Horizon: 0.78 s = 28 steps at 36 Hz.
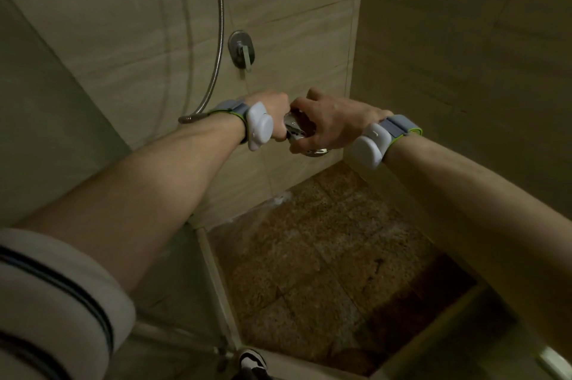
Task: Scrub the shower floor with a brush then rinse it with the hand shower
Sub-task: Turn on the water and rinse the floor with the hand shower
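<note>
A chrome hand shower (297, 132) is held in front of the tiled wall, gripped by both hands. My left hand (272, 110) grips its handle end, where the metal hose (218, 48) joins. My right hand (331, 121) wraps over the head, whose chrome rim shows under the fingers. Water falls from it in a faint spray onto the brown speckled shower floor (328, 259), splashing white near the wall's foot (280, 198). No brush is visible.
A chrome mixer valve with a lever (242, 49) sits on the wall above my hands. A glass panel with a pale frame (213, 271) borders the floor on the left. A raised threshold (433, 327) runs at the front right. A shoe (252, 362) stands at the bottom edge.
</note>
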Available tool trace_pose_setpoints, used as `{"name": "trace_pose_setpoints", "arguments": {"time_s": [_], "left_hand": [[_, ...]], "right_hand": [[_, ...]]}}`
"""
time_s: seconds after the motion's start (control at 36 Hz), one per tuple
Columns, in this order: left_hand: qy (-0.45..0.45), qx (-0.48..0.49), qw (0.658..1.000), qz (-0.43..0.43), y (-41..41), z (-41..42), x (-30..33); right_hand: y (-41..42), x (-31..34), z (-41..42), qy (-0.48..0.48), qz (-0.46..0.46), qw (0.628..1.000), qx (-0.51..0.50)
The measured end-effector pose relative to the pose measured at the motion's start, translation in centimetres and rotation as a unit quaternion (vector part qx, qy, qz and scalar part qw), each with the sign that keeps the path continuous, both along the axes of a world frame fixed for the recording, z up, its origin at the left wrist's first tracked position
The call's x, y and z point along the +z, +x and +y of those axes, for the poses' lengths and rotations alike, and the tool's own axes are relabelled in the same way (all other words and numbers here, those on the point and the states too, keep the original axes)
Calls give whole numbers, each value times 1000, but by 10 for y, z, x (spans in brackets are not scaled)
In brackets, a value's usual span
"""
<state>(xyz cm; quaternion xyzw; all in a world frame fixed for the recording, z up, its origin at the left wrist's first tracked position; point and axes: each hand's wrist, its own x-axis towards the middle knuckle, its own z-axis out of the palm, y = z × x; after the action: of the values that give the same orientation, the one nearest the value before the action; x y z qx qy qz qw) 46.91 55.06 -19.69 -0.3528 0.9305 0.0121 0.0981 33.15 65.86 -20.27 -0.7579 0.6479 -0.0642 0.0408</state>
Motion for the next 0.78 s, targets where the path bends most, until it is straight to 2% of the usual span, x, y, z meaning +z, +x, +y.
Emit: {"name": "trace_pose_setpoints", "arguments": {"time_s": [0.36,0.78], "left_hand": [[-4,3,1000,23,1,-2,-3],[-7,-1,1000,6,-3,1,0]], "right_hand": [[-1,0,0,1,2,1000,-1],[-4,-5,-3,-14,2,1000,-2]]}}
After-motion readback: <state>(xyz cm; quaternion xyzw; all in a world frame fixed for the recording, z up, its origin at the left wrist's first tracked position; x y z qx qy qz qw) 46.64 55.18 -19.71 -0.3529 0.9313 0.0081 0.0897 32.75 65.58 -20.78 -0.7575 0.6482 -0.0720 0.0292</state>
